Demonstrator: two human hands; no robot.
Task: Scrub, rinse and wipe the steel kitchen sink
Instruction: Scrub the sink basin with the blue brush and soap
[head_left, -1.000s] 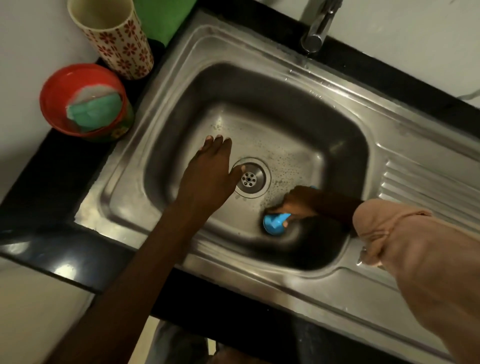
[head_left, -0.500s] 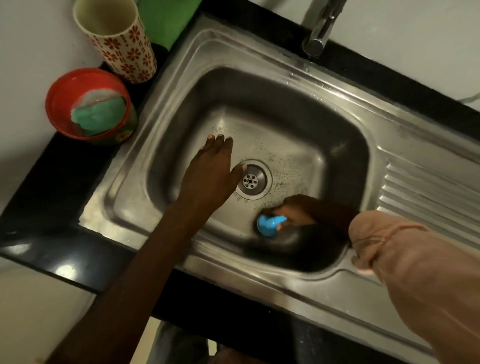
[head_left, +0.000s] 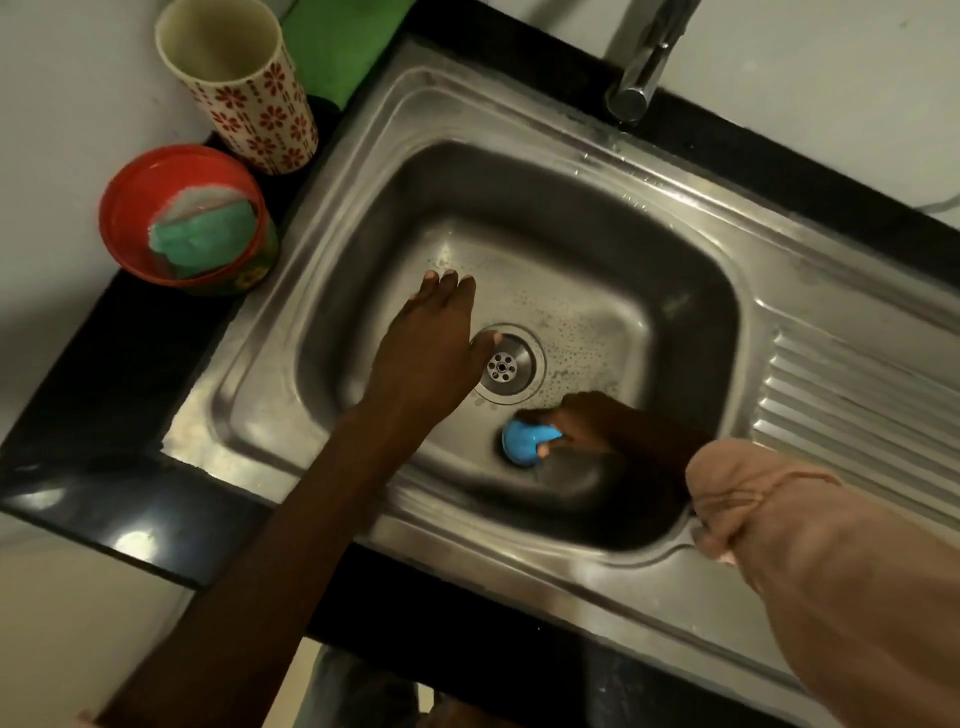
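The steel sink (head_left: 810, 291) fills the middle of the head view, its basin floor wet and speckled around the round drain (head_left: 503, 367). My left hand (head_left: 426, 348) lies flat on the basin floor just left of the drain, fingers straight. My right hand (head_left: 582, 423) grips a small blue scrubber (head_left: 524, 440) and holds it against the basin floor below and right of the drain. The underside of the scrubber is hidden.
A chrome tap (head_left: 644, 62) hangs over the back rim. On the black counter at the left stand a red bowl (head_left: 156, 208) holding a green sponge (head_left: 205, 236), a floral cup (head_left: 244, 88) and a green cloth (head_left: 337, 41). The ribbed drainboard (head_left: 857, 410) lies at the right.
My right hand has slid the blue scrubber a little to the left along the basin floor. My left hand has stayed beside the drain.
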